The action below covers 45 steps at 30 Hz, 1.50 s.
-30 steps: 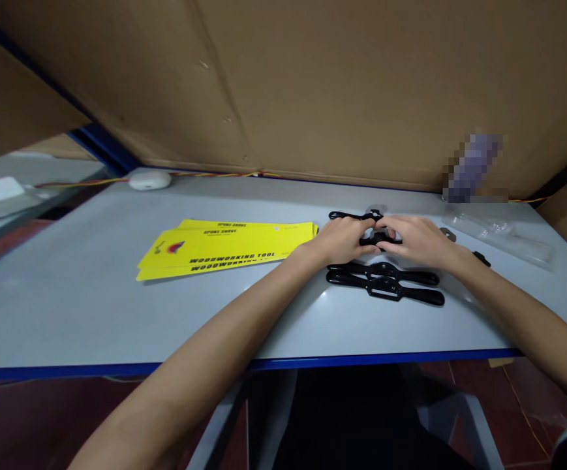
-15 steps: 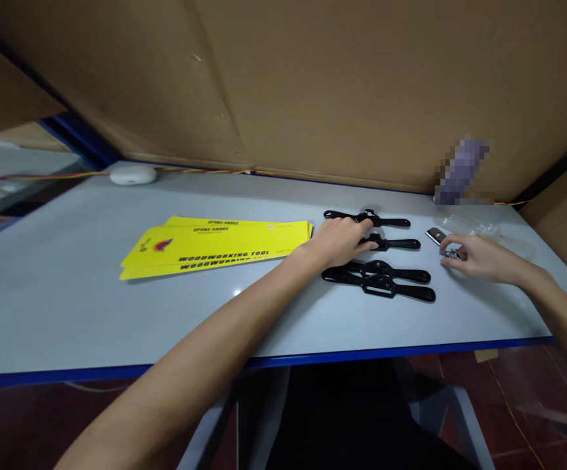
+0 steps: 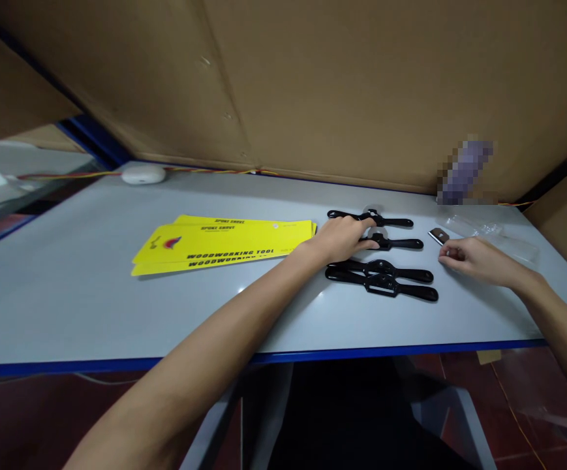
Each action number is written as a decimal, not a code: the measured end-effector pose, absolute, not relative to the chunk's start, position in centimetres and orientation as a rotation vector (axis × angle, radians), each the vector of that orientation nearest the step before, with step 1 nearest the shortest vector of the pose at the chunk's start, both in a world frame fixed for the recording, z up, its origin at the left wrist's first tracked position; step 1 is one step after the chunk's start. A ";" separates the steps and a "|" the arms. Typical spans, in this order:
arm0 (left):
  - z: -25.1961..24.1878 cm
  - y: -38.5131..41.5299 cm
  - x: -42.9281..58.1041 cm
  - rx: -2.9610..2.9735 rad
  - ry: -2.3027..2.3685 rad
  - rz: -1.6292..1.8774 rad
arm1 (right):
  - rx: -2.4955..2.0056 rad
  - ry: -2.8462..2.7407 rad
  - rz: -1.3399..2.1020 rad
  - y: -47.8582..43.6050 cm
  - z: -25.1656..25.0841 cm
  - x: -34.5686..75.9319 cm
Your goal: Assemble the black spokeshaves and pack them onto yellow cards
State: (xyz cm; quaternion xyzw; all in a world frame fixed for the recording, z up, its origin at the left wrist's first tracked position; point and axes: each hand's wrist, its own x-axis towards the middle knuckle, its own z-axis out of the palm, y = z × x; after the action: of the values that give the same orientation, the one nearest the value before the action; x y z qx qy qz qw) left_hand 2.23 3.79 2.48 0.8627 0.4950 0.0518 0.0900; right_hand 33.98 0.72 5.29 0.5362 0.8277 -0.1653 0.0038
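Note:
Several black spokeshaves lie in a row on the grey table [image 3: 68,294]. My left hand [image 3: 344,237] rests closed on the left handle of the second spokeshave [image 3: 395,243]. The farthest spokeshave [image 3: 385,220] lies just beyond it, and two more spokeshaves [image 3: 400,282] lie nearer to me. My right hand [image 3: 474,258] is to the right of the row, fingers curled in a pinch on something small that I cannot make out. A small metal blade [image 3: 438,235] lies just beyond its fingertips.
A stack of yellow cards [image 3: 214,245] printed "WOODWORKING TOOL" lies left of the tools. Clear plastic bags [image 3: 496,235] sit at the far right. A white puck-like device [image 3: 142,173] and a twisted wire are at the back edge. Brown cardboard walls the table in.
My right hand left the second spokeshave and moved right to the spot by the metal blade, where it now pinches. My left hand stayed on the spokeshave.

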 end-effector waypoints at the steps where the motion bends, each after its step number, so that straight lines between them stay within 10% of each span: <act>1: 2.4 3.9 2.2 2.559 1.467 0.155 | 1.661 2.605 -0.521 0.9 5.2 33.5; 13: 2.1 4.1 2.2 2.493 1.399 0.233 | 1.720 2.857 -0.374 3.9 4.6 27.2; 23: 2.0 4.3 1.9 2.508 1.305 0.293 | 2.105 3.322 -0.938 4.7 1.1 24.0; 45: 1.6 4.5 2.0 2.505 1.220 0.377 | 1.874 3.458 -0.642 3.8 -0.2 24.3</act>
State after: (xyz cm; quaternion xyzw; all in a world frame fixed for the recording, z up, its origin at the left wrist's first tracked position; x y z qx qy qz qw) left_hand 1.97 4.49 1.63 0.8788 0.4280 0.1324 0.1642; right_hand 24.32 3.78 -0.16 0.4291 0.7917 -0.1470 -0.4092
